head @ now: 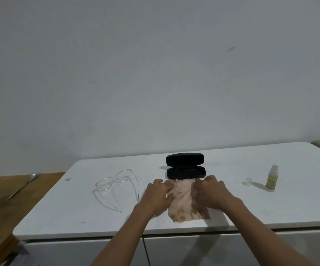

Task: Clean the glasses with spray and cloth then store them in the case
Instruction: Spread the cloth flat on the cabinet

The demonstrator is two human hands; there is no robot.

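A crumpled pale pink cloth (182, 202) lies on the white table (270, 212) near its front edge. My left hand (158, 194) grips its left side and my right hand (212, 192) grips its right side, fingers curled into the fabric. Just behind the cloth a black glasses case (185, 166) stands open, lid up. Clear-framed glasses (115, 184) lie unfolded on the table to the left of my left hand. A small spray bottle (272, 178) with a green label stands at the right, its clear cap (248, 181) lying beside it.
A wooden surface (0, 206) adjoins the table on the left, with a silver spoon (24, 184) on it. A plain grey wall rises behind the table. A small object (67, 179) lies near the table's back left corner.
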